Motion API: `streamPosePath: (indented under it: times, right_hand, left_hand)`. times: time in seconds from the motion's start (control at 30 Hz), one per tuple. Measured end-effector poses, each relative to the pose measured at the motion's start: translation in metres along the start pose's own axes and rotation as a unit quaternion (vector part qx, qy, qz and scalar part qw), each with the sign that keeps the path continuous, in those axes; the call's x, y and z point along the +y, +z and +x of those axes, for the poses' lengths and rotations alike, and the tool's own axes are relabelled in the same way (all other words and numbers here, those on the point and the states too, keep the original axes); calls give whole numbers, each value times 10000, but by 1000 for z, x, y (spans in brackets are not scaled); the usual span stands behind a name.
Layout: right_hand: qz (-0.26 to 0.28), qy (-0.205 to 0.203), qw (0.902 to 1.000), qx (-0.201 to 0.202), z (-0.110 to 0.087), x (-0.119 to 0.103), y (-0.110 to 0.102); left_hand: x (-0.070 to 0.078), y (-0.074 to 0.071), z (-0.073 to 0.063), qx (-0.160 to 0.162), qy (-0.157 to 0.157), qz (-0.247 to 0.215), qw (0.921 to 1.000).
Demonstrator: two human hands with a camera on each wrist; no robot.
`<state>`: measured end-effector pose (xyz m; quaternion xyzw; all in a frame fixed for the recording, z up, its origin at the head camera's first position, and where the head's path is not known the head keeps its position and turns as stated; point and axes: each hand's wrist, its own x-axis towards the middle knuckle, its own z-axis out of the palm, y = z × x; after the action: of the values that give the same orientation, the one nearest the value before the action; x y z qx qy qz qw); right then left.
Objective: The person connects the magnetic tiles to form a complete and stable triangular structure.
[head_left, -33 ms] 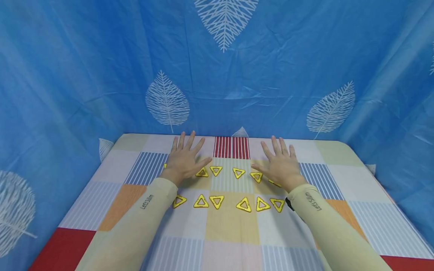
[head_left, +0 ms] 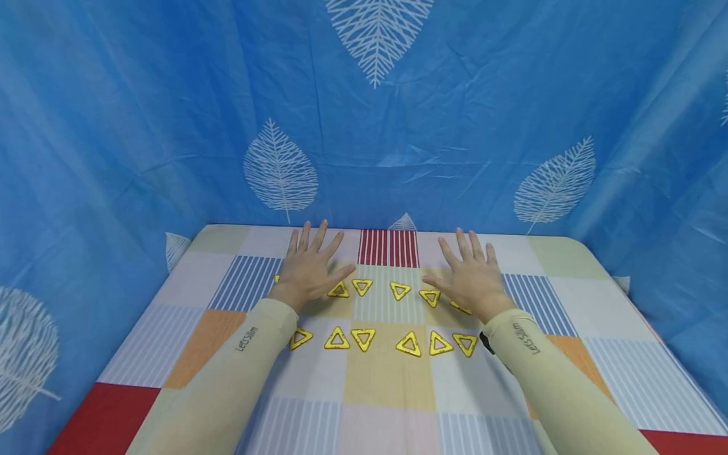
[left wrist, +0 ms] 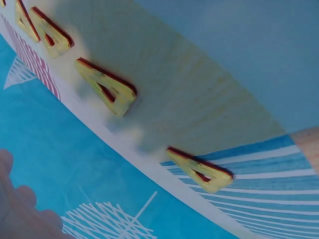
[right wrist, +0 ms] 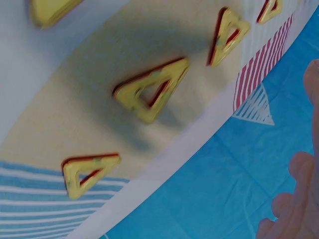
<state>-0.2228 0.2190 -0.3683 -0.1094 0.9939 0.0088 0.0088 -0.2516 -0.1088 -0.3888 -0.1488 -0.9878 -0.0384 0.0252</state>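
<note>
Yellow triangular frames point(right wrist: 129, 102), open-centred and seemingly plastic with dark red edges, lie flat in two left-to-right rows on the cloth-covered bench point(head_left: 387, 385). They should be light, stiff, fairly sturdy and inclined to slide; pinching two opposite edges, or one bar through the opening, looks the best hold. Their sides appear about equal, so no long axis stands out.

Farthest left, a far-row sliver point(head_left: 277, 278) shows past the left hand point(head_left: 309, 273). That hand is spread wide over the far row, fingers aimed far, gripping nothing. By its sleeve point(head_left: 227, 379), the first near frame point(head_left: 303, 342) turns a corner right. Next, the second near frame point(head_left: 337, 345) and second far frame point(head_left: 339, 295) point far; the third near frame point(head_left: 363, 331) and third far frame point(head_left: 362, 281) point near.

Right of centre, the fourth far frame point(head_left: 400, 285) and fifth far frame point(head_left: 430, 292) point near, while the fourth near frame point(head_left: 408, 351) and fifth near frame point(head_left: 441, 351) point far. The last near frame point(head_left: 466, 337) points near. The last far frame point(head_left: 461, 308) is mostly hidden, its direction unclear, by the right hand point(head_left: 471, 281), likewise splayed and holding nothing, well apart from the other.
</note>
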Motion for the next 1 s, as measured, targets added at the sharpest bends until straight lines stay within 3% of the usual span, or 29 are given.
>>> streamPosePath:
  times: [0.2, 0.33, 0.47, 0.63, 0.83, 1.0]
  right_hand:
    - [36, -31, 10000, -58, 0, 1, 0]
    - [235, -215, 9994, -92, -1, -6, 0]
    - [619, -524, 9967, -15, -7, -17, 1]
    - [1286, -759, 9887, -153, -18, -27, 4]
    - [2449, -881, 9643, -484, -30, -33, 8]
    - [3028, -1066, 9451, -606, -36, -40, 15]
  left_hand:
    - [3, 1, 0, 39, 216, -83, 9997]
    - [7, 1, -6, 127, 575, -274, 9979]
    - [14, 3, -15, 167, 891, -837, 9924]
    - [22, 6, -24, 20, 1006, -1473, 9840]
    - [29, 13, -34, -108, 1091, -2241, 9684]
    - [30, 16, -42, -314, 882, -3270, 9404]
